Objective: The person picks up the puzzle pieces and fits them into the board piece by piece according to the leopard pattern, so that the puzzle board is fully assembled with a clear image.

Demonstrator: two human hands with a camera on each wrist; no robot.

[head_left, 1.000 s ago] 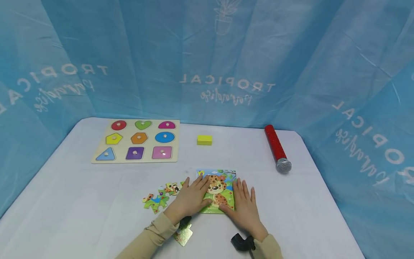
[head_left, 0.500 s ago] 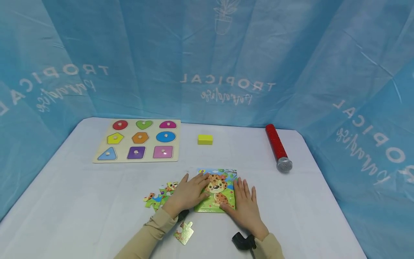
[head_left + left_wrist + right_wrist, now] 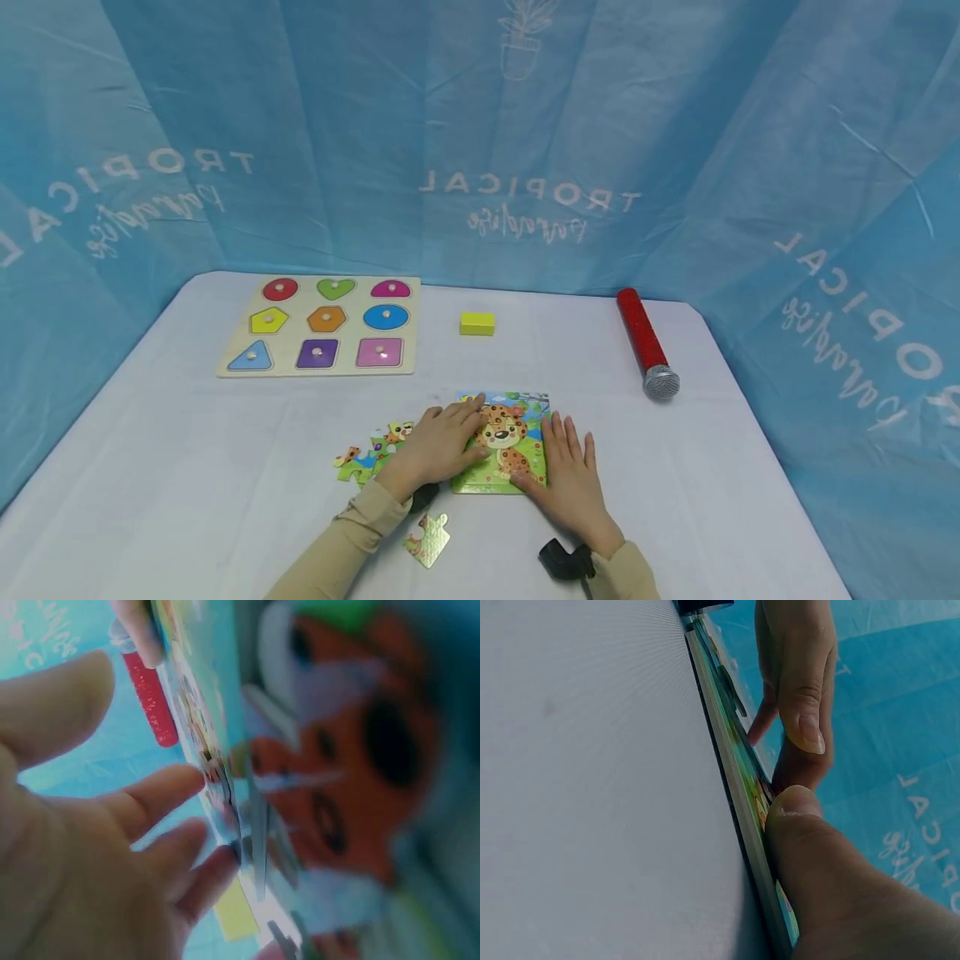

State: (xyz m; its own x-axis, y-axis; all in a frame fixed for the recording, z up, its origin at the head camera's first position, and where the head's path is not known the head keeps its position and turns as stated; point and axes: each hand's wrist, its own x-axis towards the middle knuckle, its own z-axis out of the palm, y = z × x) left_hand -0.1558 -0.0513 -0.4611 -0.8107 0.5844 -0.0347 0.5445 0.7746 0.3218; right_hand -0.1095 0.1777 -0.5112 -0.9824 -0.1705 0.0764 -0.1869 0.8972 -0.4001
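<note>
A square jigsaw puzzle (image 3: 506, 437) with a cartoon leopard lies on the white table. My left hand (image 3: 435, 446) reaches across its left part, fingers extended and thumb over the picture. In the left wrist view the left hand's fingers (image 3: 161, 799) point toward the puzzle surface. Along the right edge lies my right hand (image 3: 570, 483), its fingers straight and its thumb (image 3: 817, 862) on the near right corner. Loose jigsaw pieces (image 3: 358, 467) lie left of the left hand, partly hidden by it. Another piece (image 3: 427, 540) sits nearer the person.
At the back left lies a wooden shape board (image 3: 352, 365) with knobbed pieces. A yellow block (image 3: 477, 324) stands behind the puzzle, and a red microphone (image 3: 645, 342) lies at the back right. Blue curtain (image 3: 480, 125) closes off the far side.
My left hand has shifted slightly, its thumb drawing up from the puzzle's lower part, and it covers more of the loose pieces. The right hand stays in place.
</note>
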